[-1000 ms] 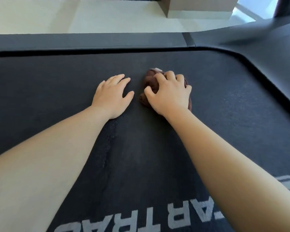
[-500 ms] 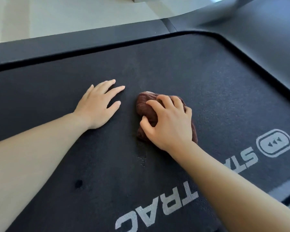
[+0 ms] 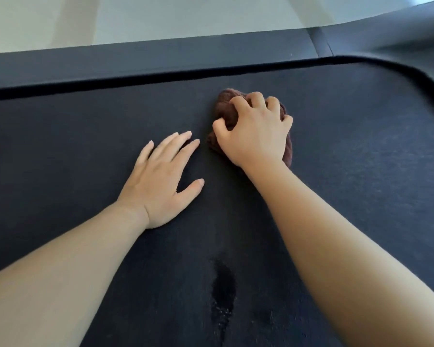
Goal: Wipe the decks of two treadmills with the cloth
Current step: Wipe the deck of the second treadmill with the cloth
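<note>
Now, right hand [image 3: 256,136] on a bunched dark-brown terry cloth [image 3: 223,111], far part of the black textured treadmill deck [image 3: 348,171].
Its fingers [image 3: 259,100] are curled round the cloth, pressing it down near the dark grey side rail [image 3: 161,63]; the left hand [image 3: 161,181] lies flat beside it, fingers straight, apparently bracing. Likely trouble: so small a bundle may skip strips, the dark wet-looking streak [image 3: 223,284] between the forearms could be left to dry into a mark, and a leaning palm might smear the deck. No brand, label or lettering shows from this angle.
</note>
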A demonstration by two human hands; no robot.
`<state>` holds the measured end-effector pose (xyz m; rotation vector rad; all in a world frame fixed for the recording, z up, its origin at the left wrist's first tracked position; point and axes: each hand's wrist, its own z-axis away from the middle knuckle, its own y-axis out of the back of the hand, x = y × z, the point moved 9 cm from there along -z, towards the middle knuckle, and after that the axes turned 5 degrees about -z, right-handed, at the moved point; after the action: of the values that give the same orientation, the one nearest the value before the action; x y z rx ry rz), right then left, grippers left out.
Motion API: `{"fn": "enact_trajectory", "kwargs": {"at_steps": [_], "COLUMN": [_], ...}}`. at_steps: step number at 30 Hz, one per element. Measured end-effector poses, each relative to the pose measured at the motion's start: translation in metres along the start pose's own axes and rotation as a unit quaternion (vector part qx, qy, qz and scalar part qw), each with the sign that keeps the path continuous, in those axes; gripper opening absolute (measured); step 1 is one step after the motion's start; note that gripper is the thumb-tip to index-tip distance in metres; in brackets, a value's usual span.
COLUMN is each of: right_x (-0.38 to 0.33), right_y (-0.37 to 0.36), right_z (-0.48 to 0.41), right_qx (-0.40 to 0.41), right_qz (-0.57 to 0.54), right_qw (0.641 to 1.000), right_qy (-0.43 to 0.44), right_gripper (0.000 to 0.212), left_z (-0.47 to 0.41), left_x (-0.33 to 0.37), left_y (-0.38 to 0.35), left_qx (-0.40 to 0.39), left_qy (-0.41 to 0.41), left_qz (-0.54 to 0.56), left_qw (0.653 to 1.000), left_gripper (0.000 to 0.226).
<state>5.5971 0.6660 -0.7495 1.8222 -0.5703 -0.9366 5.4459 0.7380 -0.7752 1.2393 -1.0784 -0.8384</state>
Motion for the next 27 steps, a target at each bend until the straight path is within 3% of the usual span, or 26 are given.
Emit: {"fn": "enact_trajectory", "kwargs": {"at_steps": [8, 16, 27], "right_x": [-0.003, -0.007, -0.017], "right_y": [-0.007, -0.017, 0.027], "right_z": [-0.034, -0.072, 0.115], "right_qx": [0.002, -0.031, -0.026], "right_qz": [-0.016, -0.010, -0.011], "right_qw": [1.000, 0.999, 0.999], "right_qy": [0.019, 0.034, 0.029], "right_gripper": [0.047, 0.046, 0.043], "left_z": [-0.001, -0.004, 0.022], "left_x": [-0.001, -0.001, -0.018], "left_y": [0.000, 0.002, 0.005], "left_qx": [-0.041, -0.026, -0.008], "left_qy": [0.012, 0.008, 0.004], "left_qz": [-0.017, 0.001, 0.013], "left_qw": [0.999, 1.000, 1.000], "left_gripper": [0.072, 0.072, 0.055]}}
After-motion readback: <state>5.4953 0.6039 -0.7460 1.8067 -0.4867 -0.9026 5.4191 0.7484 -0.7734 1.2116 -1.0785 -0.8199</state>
